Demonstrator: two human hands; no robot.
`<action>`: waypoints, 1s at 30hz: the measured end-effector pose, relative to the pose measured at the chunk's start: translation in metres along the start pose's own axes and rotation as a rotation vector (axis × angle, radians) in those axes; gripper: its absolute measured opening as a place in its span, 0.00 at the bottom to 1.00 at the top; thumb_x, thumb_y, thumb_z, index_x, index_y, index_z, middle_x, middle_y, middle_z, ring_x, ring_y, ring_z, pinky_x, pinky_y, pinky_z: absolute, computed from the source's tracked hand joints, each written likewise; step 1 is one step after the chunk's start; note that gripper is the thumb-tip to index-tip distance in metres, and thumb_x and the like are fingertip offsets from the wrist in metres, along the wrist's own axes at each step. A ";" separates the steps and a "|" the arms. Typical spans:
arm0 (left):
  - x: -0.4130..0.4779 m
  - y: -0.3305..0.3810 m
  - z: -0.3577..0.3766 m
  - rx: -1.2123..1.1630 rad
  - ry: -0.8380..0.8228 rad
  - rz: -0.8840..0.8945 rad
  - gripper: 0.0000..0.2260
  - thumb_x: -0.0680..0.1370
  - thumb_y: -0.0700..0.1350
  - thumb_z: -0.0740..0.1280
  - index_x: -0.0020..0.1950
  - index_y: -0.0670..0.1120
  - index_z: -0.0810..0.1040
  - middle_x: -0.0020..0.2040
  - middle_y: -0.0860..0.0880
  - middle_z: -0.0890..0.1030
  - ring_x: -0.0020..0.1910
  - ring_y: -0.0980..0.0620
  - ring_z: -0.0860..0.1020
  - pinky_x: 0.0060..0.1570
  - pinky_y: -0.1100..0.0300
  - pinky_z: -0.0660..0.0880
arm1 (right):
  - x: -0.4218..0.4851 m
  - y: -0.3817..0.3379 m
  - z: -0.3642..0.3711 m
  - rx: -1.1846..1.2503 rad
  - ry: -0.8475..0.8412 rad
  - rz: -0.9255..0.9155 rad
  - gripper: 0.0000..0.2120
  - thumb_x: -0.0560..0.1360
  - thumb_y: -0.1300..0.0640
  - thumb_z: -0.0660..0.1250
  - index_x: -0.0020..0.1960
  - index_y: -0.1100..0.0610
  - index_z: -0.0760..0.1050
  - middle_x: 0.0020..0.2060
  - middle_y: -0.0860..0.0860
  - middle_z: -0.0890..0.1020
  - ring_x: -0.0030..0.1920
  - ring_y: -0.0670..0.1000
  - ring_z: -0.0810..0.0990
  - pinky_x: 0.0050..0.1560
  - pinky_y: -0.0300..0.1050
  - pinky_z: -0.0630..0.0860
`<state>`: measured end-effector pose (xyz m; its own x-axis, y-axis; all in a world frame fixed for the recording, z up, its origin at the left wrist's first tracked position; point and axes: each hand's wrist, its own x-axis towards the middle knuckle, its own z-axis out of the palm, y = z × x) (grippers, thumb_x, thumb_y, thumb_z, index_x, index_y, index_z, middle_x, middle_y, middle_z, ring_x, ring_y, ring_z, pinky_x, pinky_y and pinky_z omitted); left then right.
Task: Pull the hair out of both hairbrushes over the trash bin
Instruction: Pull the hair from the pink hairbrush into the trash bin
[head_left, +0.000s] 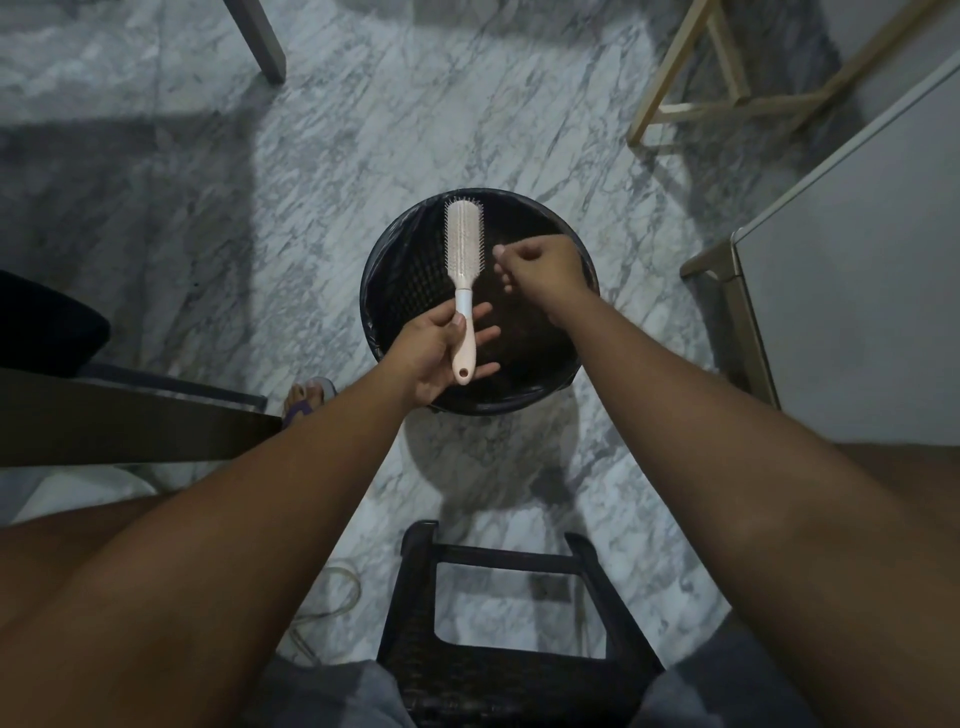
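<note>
A pale pink hairbrush (464, 244) with a white collar points away from me over the round black trash bin (395, 260), which is lined with a dark bag. My left hand (436, 353) grips the brush by its handle, bristles facing up. My right hand (540, 267) hovers just right of the brush head, over the bin, with thumb and fingertips pinched together; whether any hair is between them is too small to tell. A second hairbrush is not in view.
A black plastic stool (498, 623) stands between my knees, close to the bin. A dark table edge (130, 426) runs at the left, a white cabinet (857, 286) at the right, wooden furniture legs (675, 83) beyond. My sandalled foot (306, 400) rests left of the bin.
</note>
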<state>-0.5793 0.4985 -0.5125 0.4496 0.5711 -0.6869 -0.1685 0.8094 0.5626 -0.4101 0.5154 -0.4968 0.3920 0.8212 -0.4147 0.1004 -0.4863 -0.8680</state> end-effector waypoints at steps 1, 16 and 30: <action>0.001 0.000 -0.001 -0.009 0.016 0.006 0.14 0.86 0.39 0.54 0.68 0.48 0.74 0.63 0.50 0.80 0.58 0.48 0.81 0.44 0.40 0.82 | 0.002 0.002 -0.002 -0.107 0.058 -0.027 0.12 0.78 0.55 0.67 0.46 0.63 0.83 0.40 0.54 0.85 0.37 0.47 0.80 0.41 0.37 0.78; 0.004 -0.004 -0.007 -0.002 0.041 0.010 0.14 0.85 0.38 0.55 0.68 0.47 0.74 0.62 0.50 0.82 0.59 0.47 0.82 0.46 0.38 0.81 | 0.009 0.038 -0.024 -0.386 0.266 0.029 0.10 0.78 0.57 0.65 0.51 0.61 0.82 0.49 0.57 0.85 0.53 0.55 0.82 0.49 0.36 0.71; 0.001 -0.009 0.003 0.059 0.013 -0.022 0.17 0.84 0.37 0.57 0.71 0.48 0.73 0.59 0.51 0.82 0.56 0.50 0.82 0.47 0.41 0.82 | 0.004 -0.018 0.012 -0.565 0.030 -0.321 0.12 0.75 0.54 0.67 0.57 0.54 0.81 0.52 0.53 0.83 0.52 0.51 0.82 0.57 0.49 0.78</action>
<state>-0.5744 0.4913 -0.5169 0.4412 0.5554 -0.7049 -0.1069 0.8124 0.5732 -0.4209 0.5312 -0.4861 0.2870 0.9470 -0.1443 0.6790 -0.3073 -0.6667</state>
